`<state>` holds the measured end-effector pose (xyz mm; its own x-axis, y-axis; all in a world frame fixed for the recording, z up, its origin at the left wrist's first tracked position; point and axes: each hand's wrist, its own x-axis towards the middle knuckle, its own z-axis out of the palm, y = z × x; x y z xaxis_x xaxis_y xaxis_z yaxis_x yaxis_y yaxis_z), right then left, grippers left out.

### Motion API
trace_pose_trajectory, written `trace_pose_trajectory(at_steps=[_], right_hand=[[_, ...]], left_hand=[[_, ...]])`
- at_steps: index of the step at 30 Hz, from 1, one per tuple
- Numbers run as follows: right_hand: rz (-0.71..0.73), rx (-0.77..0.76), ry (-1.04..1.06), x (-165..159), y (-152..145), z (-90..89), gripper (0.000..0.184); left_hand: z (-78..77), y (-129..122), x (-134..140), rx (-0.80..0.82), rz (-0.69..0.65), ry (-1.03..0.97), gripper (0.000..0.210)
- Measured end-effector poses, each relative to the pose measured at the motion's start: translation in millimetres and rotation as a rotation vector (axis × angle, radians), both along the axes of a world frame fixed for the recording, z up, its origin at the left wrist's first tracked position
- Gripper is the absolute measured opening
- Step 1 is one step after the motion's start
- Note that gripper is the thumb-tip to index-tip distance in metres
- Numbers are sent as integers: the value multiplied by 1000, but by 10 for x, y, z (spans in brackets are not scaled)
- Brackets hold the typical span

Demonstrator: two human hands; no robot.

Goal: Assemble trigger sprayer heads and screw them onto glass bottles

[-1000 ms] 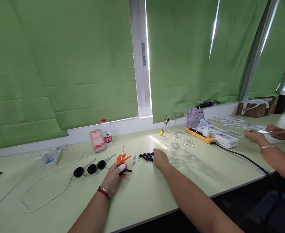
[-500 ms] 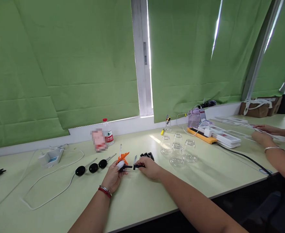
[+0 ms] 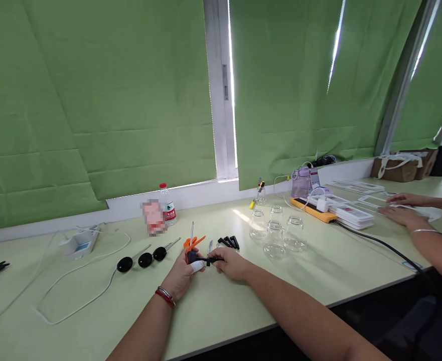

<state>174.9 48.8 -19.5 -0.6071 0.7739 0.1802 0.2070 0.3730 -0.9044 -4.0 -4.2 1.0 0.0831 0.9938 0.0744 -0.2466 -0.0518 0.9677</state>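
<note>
My left hand point(image 3: 183, 276), with a white wrap on the thumb, is closed around a black round-headed piece point(image 3: 192, 256). A bright orange plastic piece point(image 3: 195, 243) and a slim metal rod point(image 3: 191, 231) stick up beside its fingers; how they are held is hidden. My right hand point(image 3: 231, 261) pinches a black stick-shaped part point(image 3: 215, 259), its tip meeting the round-headed piece. Just behind the hands are short silver rods point(image 3: 210, 246) and several black tubes point(image 3: 229, 242). To the left lie black discs with metal stems point(image 3: 145, 259).
Several clear glass jars point(image 3: 274, 238) stand to the right, near an orange power strip point(image 3: 313, 210) and stacked white frames point(image 3: 350, 214). A water bottle point(image 3: 168, 205) stands behind; a white cable point(image 3: 89, 296) crosses the left side. At far right, another person's hands point(image 3: 405, 215) handle white sheets.
The two black parts, apart before, now meet end to end. My left hand has turned, tilting the orange piece and metal rod to the right. The other person's hands have moved left.
</note>
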Motion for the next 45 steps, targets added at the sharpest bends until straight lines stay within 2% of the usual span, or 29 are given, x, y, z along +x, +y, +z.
trace_pose_trajectory(at_steps=[6, 10, 18, 25, 30, 33, 35, 37, 40, 45], right_hand=[[17, 18, -1, -6, 28, -56, 27], [14, 16, 0, -12, 39, -75, 28], [-10, 50, -36, -23, 1, -34, 27], [-33, 99, -50, -53, -34, -18, 33], [0, 229, 30, -96, -123, 39, 42], [24, 162, 85, -134, -152, 48, 41], [55, 63, 134, -161, -152, 41, 39], [101, -50, 209, -187, -145, 33, 36], [165, -197, 320, -219, -136, 23, 34], [222, -321, 470, -245, -141, 36, 39]], left_hand=[[9, -4, -3, 41, 68, 177, 41], [16, -7, 10, 33, 92, 228, 38], [-35, 20, 25, 14, 93, 123, 40], [-44, 27, 81, -27, 106, 131, 42], [-75, 67, 77, 18, 229, 66, 47], [-68, 63, 81, 145, 314, -39, 55], [-58, 47, 97, 236, 325, -27, 54], [-58, 35, 124, 319, 317, 36, 53], [-81, 34, 166, 416, 307, 126, 63], [-90, -14, 206, 435, 294, 369, 82]])
